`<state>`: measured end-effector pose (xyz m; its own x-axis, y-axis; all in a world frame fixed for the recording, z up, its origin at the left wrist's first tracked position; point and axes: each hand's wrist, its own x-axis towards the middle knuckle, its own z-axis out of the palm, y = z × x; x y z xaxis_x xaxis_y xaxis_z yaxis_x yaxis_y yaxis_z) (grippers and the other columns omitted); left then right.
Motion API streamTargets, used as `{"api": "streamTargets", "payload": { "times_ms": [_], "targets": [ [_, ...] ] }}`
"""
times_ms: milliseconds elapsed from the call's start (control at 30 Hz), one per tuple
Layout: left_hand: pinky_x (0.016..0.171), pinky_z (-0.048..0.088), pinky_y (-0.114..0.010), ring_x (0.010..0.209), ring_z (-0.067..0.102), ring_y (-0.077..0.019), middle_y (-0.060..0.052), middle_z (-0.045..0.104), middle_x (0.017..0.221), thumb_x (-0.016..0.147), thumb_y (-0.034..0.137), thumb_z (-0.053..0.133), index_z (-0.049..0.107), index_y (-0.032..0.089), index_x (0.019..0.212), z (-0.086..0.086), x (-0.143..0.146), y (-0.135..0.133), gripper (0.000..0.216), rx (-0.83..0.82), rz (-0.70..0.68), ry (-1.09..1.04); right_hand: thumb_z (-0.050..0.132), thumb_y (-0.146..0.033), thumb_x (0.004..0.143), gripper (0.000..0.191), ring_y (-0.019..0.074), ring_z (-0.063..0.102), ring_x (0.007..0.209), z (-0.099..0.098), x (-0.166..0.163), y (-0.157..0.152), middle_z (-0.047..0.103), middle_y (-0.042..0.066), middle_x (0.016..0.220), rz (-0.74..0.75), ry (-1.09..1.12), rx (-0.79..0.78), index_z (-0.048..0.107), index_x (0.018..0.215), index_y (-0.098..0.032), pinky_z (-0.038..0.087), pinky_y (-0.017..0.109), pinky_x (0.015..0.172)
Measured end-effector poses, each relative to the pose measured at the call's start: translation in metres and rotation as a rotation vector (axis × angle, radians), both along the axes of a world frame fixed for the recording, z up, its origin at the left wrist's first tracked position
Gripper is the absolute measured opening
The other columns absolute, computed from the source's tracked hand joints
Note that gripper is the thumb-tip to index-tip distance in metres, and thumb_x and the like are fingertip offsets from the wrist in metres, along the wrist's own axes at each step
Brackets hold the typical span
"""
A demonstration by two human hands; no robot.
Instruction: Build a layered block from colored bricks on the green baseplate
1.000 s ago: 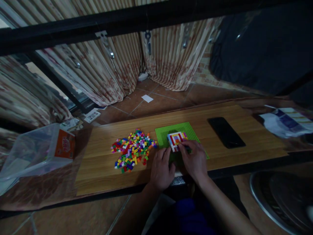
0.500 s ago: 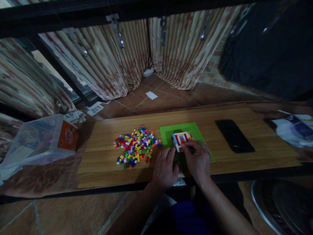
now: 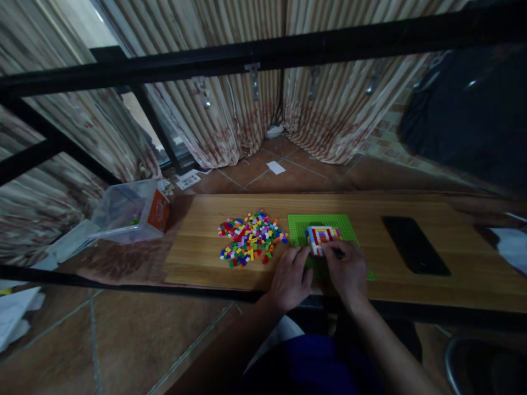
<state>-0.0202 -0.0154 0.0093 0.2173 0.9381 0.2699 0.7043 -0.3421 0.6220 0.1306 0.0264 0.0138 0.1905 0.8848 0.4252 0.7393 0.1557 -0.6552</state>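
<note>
A green studded baseplate (image 3: 297,224) lies on the wooden board, with a small block of toy bricks (image 3: 320,232) built up on it in white, red, yellow and purple. My right hand (image 3: 349,270) bends over the near right part of this build, thumb and fingers pinched together at its top. Whatever they hold is too small to name; a dark bit shows beside the fingers. My left hand (image 3: 290,278) rests at the near left corner, fingers extended and their tips close to the build's edge. Left of the baseplate spreads a pile of loose toy bricks (image 3: 252,237) in many colours.
A black phone-like slab (image 3: 415,246) lies on the wooden board (image 3: 197,236) to the right. Beyond the board's left end stands a clear plastic box (image 3: 123,219) with an orange label. A black metal bar (image 3: 222,61) crosses in front of the curtains (image 3: 230,120).
The camera view has tilted and swung left, so everything sits further right in the picture. Both hands keep about the same places at the brick build.
</note>
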Motion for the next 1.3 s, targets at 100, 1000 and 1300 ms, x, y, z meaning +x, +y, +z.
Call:
{"api": "streamTargets", "payload": {
  "times_ms": [100,1000,1300],
  "targets": [
    [0.104,0.044,-0.041,0.120,0.049,-0.0239,-0.012,0.054,0.125,0.087,0.025,0.049,0.045,0.018,0.134,0.002,-0.013,-0.013,0.048,0.072,0.066,-0.015,0.054,-0.047,0.086,0.034,0.0235,0.061,0.077,0.002,0.002,-0.006,0.068,0.010,0.081,-0.020,0.015,0.036,0.069,0.081,-0.017,0.046,0.037,0.074],
    [0.109,0.026,-0.061,0.135,0.036,-0.0359,-0.021,0.043,0.143,0.088,0.037,0.049,0.035,0.014,0.141,-0.012,-0.112,-0.033,0.059,0.040,0.675,0.392,0.049,-0.024,0.092,0.023,0.0254,0.050,0.103,-0.017,-0.116,-0.013,0.060,0.009,0.112,0.643,-0.404,0.086,0.071,0.098,-0.022,0.042,0.043,0.094],
    [0.109,0.034,-0.049,0.137,0.032,-0.0307,-0.019,0.033,0.148,0.086,0.028,0.050,0.026,0.012,0.145,-0.009,-0.089,-0.022,0.066,0.079,0.528,0.132,0.051,-0.022,0.090,0.021,0.0246,0.052,0.101,-0.010,-0.105,-0.002,0.062,0.009,0.109,0.557,-0.331,0.085,0.071,0.096,-0.019,0.044,0.041,0.094]
  ]
}}
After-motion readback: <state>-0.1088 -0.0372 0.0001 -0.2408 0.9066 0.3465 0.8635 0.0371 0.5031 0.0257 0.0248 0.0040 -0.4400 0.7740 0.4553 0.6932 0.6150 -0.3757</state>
